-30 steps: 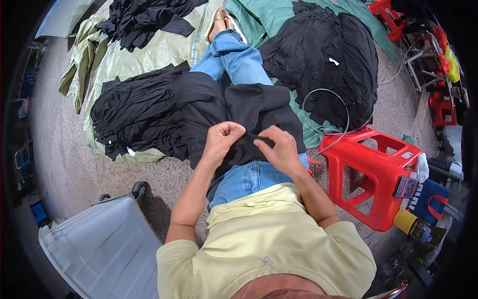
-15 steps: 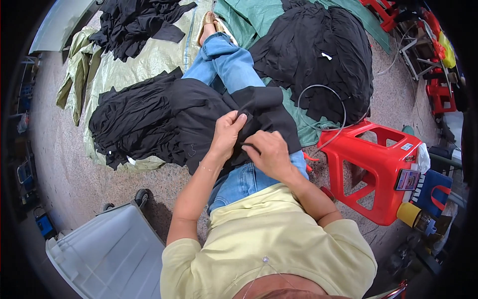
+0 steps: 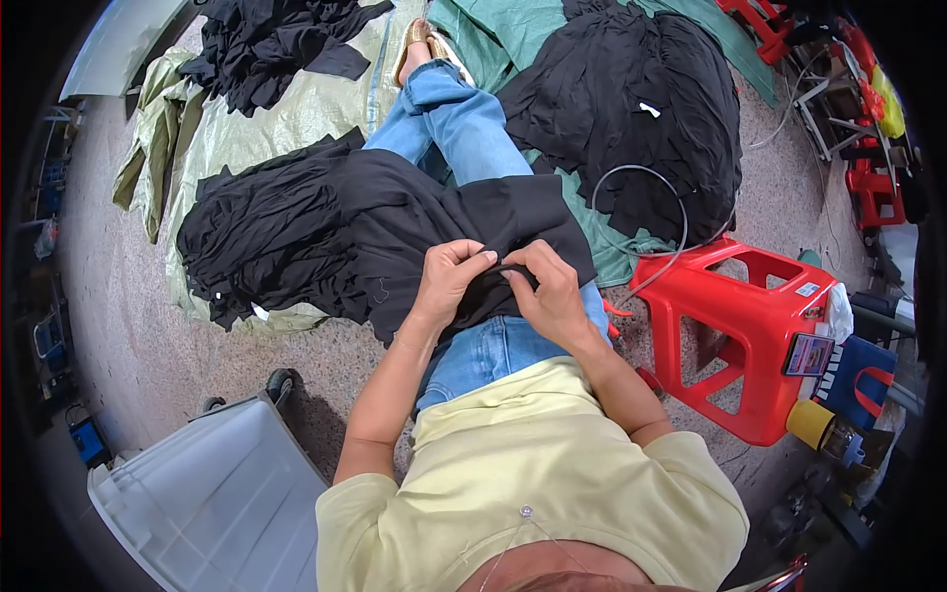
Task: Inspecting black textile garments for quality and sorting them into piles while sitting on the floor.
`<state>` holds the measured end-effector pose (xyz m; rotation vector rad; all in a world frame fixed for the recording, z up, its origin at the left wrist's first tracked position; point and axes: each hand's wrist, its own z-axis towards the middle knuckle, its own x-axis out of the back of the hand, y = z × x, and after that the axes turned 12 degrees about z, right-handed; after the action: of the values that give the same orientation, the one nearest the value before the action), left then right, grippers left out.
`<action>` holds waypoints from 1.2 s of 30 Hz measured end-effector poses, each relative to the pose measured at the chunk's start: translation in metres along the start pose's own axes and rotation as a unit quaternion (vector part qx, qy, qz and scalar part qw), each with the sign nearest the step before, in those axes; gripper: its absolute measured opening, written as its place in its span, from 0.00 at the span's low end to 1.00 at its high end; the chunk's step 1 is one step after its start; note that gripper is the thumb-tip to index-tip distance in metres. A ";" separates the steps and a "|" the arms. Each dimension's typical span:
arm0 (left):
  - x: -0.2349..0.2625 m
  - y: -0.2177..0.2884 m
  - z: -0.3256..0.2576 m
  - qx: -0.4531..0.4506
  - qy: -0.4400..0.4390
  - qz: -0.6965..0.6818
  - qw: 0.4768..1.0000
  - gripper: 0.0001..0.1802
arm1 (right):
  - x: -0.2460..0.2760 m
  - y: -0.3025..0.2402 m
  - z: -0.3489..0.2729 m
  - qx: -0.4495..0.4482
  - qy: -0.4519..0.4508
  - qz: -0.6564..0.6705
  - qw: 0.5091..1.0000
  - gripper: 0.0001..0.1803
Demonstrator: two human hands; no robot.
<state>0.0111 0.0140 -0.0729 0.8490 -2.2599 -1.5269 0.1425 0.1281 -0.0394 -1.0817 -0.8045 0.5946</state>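
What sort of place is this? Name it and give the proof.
Probably an informal garment workshop at floor level. Both hands work a black garment on the lap; heaps of black cloth lie on woven sheets over a gritty floor, beside a red plastic stool.

Fingertips of left hand [image 3: 449,281] and right hand [image 3: 548,296] buried in folds of black garment [image 3: 444,222], grip unclear; grey bin [image 3: 212,503] cut off near-left; items beside red stool [image 3: 745,331] too small to identify.
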 end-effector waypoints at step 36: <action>0.001 -0.003 -0.028 -0.107 0.012 0.193 0.975 0.07 | 0.000 0.009 -0.006 -0.047 -0.018 0.034 0.998 0.07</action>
<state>0.0257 -0.0082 -0.0647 0.3397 -2.0423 -1.5253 0.1471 0.1277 -0.0496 -1.1906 -0.8364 0.6415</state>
